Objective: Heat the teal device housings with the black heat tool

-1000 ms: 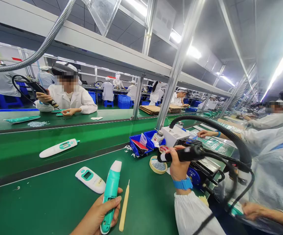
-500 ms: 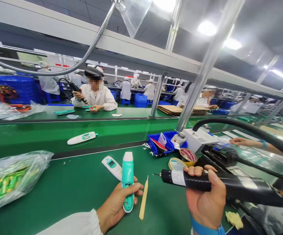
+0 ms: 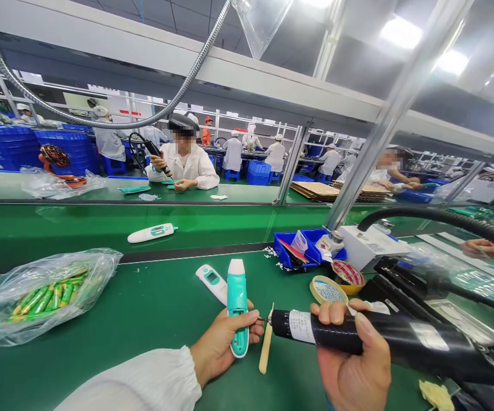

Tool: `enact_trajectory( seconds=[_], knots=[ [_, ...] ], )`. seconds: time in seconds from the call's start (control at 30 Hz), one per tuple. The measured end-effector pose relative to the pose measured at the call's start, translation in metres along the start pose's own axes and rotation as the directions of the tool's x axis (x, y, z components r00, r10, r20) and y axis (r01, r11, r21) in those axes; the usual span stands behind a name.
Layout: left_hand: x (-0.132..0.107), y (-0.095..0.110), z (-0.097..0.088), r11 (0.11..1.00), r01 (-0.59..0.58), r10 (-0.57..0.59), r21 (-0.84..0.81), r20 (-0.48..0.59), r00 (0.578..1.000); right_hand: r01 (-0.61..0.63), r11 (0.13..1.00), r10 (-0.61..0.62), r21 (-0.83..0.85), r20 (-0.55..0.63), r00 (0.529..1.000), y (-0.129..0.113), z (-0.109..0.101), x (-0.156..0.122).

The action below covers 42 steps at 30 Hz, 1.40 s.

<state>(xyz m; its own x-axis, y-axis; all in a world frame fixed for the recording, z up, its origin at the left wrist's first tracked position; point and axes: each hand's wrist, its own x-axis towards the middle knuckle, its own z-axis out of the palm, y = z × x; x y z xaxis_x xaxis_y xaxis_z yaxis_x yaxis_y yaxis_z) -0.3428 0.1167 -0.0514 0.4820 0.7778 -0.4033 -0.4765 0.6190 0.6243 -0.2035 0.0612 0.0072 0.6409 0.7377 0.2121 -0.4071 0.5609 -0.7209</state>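
Observation:
My left hand (image 3: 220, 341) is closed round a teal and white thermometer (image 3: 237, 288), held upright with its open battery compartment towards me. A black electric screwdriver (image 3: 341, 329) lies across my right hand (image 3: 353, 365), fingers wrapped round its body. Its thin bit points left and reaches the fingertips of my left hand; whether it touches them I cannot tell. Under the bit, a cream-handled pick-like tool (image 3: 266, 348) lies on the green bench. A second white thermometer (image 3: 211, 283) with a small screen rests just behind the held one, partly hidden by it.
A bag of green-yellow batteries (image 3: 50, 297) lies at left. Another white thermometer (image 3: 152, 233) sits on the green strip beyond. Blue bins (image 3: 292, 260), a round dish of small screws (image 3: 328, 290) and a white box (image 3: 371, 245) stand at right. A co-worker (image 3: 187, 162) sits opposite.
The screwdriver has moved left, bringing its bit from beyond the cream tool to my left fingertips. My view has shifted, so the scene sits further right. Both hands keep their holds.

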Motion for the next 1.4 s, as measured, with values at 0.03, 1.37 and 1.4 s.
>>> enact_trajectory(
  seconds=[0.03,1.37,1.4],
  knots=[
    [0.000,0.000,0.001,1.000,-0.006,0.006,0.004,-0.008,1.000,-0.002,1.000,0.002,-0.001,0.001,1.000,-0.001,0.000,0.000],
    [0.000,0.002,-0.003,0.996,-0.013,0.013,0.090,-0.004,1.000,0.026,0.999,-0.024,-0.020,0.088,0.996,0.001,0.000,-0.009],
    [0.000,0.003,-0.002,0.996,-0.006,0.006,0.090,-0.008,1.000,0.026,1.000,-0.025,-0.017,0.090,0.996,0.001,-0.001,-0.009]
  ],
)
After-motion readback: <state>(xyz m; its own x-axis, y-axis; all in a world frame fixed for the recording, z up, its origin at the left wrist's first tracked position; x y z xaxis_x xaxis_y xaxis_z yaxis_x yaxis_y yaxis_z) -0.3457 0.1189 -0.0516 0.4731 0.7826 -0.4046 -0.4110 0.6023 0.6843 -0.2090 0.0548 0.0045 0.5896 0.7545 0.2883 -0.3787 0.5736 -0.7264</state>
